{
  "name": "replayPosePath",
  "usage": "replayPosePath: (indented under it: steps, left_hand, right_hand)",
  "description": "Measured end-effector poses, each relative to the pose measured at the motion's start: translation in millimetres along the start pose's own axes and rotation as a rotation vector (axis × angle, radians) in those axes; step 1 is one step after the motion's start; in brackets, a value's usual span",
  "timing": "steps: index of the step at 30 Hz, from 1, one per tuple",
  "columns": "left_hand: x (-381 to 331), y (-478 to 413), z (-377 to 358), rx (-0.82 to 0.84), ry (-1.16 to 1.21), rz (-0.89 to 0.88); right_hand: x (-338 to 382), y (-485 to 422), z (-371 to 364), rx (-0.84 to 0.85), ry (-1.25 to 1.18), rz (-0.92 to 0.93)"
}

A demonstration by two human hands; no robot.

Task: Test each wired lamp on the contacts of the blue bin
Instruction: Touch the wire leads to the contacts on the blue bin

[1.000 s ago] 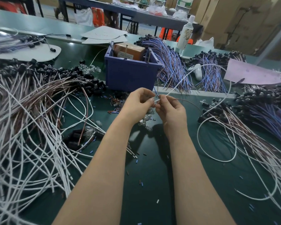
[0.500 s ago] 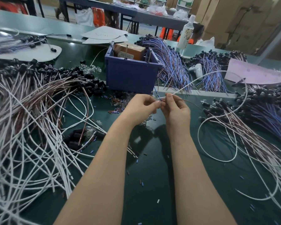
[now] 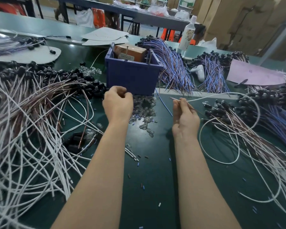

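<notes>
1. Our right hand (image 3: 185,115) pinches the white lead (image 3: 213,96) of one wired lamp just behind its stripped tip. Thumb and fingers are closed on it, so the bare end juts free toward the blue bin (image 3: 132,76), ready, we judge, to touch a contact.
2. Our left hand (image 3: 118,103) hovers just before the bin's front wall with its fingers curled in. We cannot tell whether it pinches anything.
3. Upright metal pins (image 3: 127,49) stand at the bin's rim beside a brown box (image 3: 130,52), and we take them for the contacts. The lead's tip is well apart from them, lower and to the right.
4. The lead looks thin and limp. It arcs right in a wide loop, and its lamp end is lost among the black holders (image 3: 221,108). A thinner brown strand leaves the same hand.
5. Clear glass bulbs (image 3: 145,111) lie heaped between our hands.
</notes>
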State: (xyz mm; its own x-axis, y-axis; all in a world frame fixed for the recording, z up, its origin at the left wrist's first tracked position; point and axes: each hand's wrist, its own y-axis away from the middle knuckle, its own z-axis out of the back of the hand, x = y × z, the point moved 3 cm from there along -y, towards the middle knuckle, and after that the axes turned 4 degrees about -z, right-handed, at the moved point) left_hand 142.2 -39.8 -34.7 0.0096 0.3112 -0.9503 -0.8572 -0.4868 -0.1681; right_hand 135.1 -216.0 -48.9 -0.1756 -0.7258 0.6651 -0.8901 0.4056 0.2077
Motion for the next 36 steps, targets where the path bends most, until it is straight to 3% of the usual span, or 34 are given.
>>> replayPosePath:
  steps: [2, 4, 8, 10, 15, 19, 22, 26, 28, 32, 34, 36]
  left_hand:
    - [-5, 4, -5, 0.033, -0.139, -0.087]
    - [-12, 7, -12, 0.149, -0.095, -0.196]
    - [-24, 32, -36, 0.761, 0.060, -0.209]
    - [-27, 43, -48, 0.854, 0.103, -0.177]
    - [-32, 38, -54, 0.568, 0.169, -0.193]
    - [-30, 31, -50, 0.378, 0.372, -0.086]
    - [-27, 25, -45, 0.258, 0.402, -0.027]
    - [-25, 0, -28, 0.096, 0.404, -0.021]
    - [-28, -12, -18, 0.047, 0.384, -0.056]
    - [-37, -22, -11, 0.072, 0.327, -0.139]
    - [-40, -24, -9, 0.089, 0.285, -0.185]
    - [-42, -28, -7, 0.089, 0.267, -0.211]
  right_hand:
    - [-6, 4, -7, 0.041, -0.016, -0.059]
    - [-10, 7, -13, 0.064, -0.052, -0.099]
    - [-14, 8, -16, 0.102, -0.103, -0.124]
    - [-19, 10, -19, 0.113, -0.080, -0.122]
    - [-28, 16, -28, 0.150, -0.045, -0.158]
    - [-34, 25, -37, 0.185, -0.054, -0.258]
    - [-34, 36, -41, 0.207, 0.209, -0.275]
    - [-7, 56, -52, 0.448, 0.892, -0.011]
    - [16, 64, -65, 0.505, 0.974, 0.216]
    - [44, 58, -90, 0.370, 1.064, 0.645]
    - [35, 47, -98, 0.391, 1.330, 0.666]
    - [14, 35, -98, 0.454, 1.548, 0.569]
